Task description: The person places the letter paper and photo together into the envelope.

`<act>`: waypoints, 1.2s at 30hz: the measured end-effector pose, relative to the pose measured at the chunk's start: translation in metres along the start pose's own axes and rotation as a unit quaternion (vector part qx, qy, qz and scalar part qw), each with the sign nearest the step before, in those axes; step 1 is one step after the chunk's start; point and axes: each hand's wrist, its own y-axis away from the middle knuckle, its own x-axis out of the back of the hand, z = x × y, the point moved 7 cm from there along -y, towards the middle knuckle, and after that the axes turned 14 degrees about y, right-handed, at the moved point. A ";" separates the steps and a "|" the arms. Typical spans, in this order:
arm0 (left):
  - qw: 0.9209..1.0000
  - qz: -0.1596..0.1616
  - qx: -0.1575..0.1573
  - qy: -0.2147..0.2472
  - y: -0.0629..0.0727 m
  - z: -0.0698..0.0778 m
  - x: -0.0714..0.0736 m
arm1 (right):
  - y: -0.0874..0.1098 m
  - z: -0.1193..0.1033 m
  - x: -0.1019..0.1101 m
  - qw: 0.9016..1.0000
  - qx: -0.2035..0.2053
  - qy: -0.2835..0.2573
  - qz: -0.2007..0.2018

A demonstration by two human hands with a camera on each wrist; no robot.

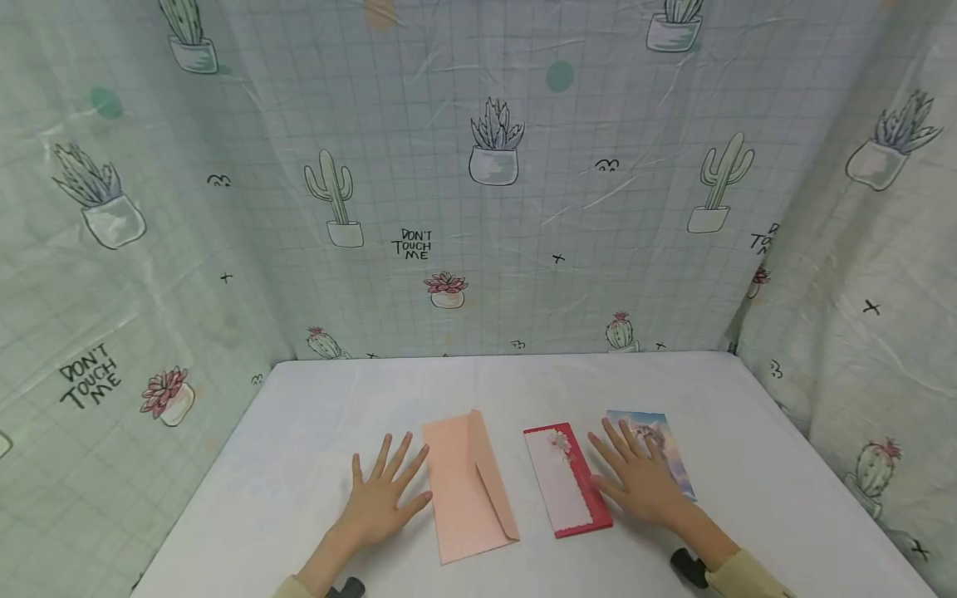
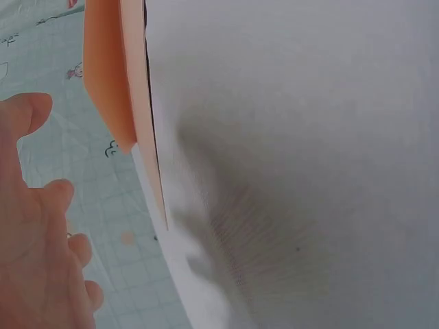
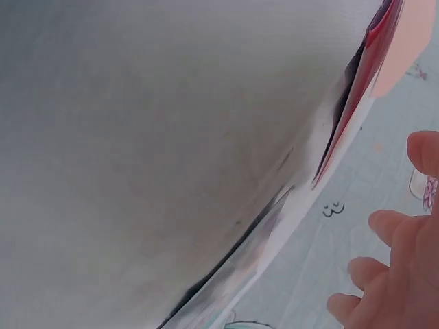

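Observation:
My left hand (image 1: 381, 502), fingers spread, hovers palm down just left of a peach envelope (image 1: 459, 490), its thumb and forefinger tips right at the envelope's edge. In the left wrist view the envelope's flap (image 2: 106, 75) stands up a little, and the hand (image 2: 41, 226) holds nothing. My right hand (image 1: 643, 477) is spread too, over the gap between a red card with a white panel and flowers (image 1: 561, 482) and a blue picture card (image 1: 658, 428), which it partly covers. Nothing is in the right hand (image 3: 398, 267) in the right wrist view.
All the paper pieces lie on a white table (image 1: 336, 399). A pale cloth curtain (image 1: 404, 108) printed with cacti hangs behind it and along both sides. Dark wrist straps (image 1: 688, 568) show on both forearms.

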 end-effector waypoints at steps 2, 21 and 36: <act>1.000 -0.004 0.000 -0.003 0.000 0.000 -0.001 | 0.001 0.001 0.000 1.000 0.004 -0.004 0.001; 0.999 -0.006 -0.047 0.015 0.007 0.010 -0.008 | 0.009 0.008 0.005 0.999 0.016 -0.029 -0.011; 0.994 -0.012 -0.110 0.017 0.010 0.026 -0.014 | 0.007 -0.025 0.015 0.996 0.044 -0.063 -0.036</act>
